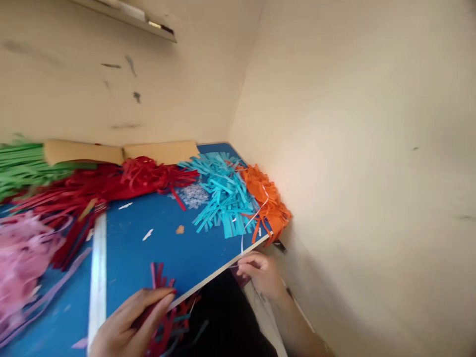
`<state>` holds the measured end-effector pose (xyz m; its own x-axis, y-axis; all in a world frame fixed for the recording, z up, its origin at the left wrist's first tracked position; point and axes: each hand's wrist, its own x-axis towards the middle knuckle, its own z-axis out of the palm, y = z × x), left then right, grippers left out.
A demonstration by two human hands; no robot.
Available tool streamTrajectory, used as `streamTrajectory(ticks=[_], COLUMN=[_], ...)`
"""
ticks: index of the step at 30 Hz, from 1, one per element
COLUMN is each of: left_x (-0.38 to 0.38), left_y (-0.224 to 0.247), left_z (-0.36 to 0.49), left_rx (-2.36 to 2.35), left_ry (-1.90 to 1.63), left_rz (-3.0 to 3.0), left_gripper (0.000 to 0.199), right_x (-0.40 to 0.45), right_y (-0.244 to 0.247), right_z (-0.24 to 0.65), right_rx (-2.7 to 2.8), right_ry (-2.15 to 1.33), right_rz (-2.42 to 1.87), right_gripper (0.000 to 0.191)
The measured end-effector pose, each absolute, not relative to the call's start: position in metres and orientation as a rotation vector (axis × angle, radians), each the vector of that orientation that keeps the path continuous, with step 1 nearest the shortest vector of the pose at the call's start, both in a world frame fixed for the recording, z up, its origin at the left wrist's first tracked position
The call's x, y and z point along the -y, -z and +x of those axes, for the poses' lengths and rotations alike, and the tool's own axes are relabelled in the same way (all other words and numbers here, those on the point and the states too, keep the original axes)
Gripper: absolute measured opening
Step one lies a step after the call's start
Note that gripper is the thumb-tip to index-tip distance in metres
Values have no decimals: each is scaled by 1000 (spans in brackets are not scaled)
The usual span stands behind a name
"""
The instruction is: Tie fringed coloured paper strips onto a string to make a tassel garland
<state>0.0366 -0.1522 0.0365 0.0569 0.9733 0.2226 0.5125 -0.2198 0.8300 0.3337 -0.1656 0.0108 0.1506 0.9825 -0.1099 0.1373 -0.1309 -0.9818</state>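
Note:
My left hand [128, 322] rests at the near edge of the blue table [148, 248] and grips a bunch of red paper strips [167, 317] that hangs over the edge. At the table's front right corner, my right hand [260, 272] pinches a thin white strip [251, 223] that curls up over the orange strips. Piles of cut paper strips lie on the table: orange [267, 201] in the corner, light blue [221, 196] beside it, red [111, 186] across the middle, green [22, 168] at far left, pink [20, 253] at near left.
Cream walls [353, 148] close the table in at the back and on the right. Two brown cardboard pieces [122, 151] lean at the back. A white seam [97, 277] divides the table surface. Small paper scraps [148, 234] dot the blue surface. Dark cloth [223, 322] lies below the edge.

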Motion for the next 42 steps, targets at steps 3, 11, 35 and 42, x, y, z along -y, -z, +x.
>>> streamTrajectory(ticks=[3,11,35,42], left_x=[154,165,164,159], left_y=[-47,-52,-55,-60], left_z=[42,21,12,13], left_rx=[-1383,-1490,-1431,-1362], left_ry=[-1117,-1185,-1131,-1010], left_rz=[1820,1759,1723,1791], left_gripper=[30,21,22,23], right_x=[158,143,144,143], right_y=[-33,-32,-43,-48], right_z=[270,193,192,199], right_rx=[1143,1184,1496,1796], right_ry=[-1436,-1446,-1185,-1024], right_rz=[-1104,-990,-1160,-1086], right_gripper=[17,19,8,5])
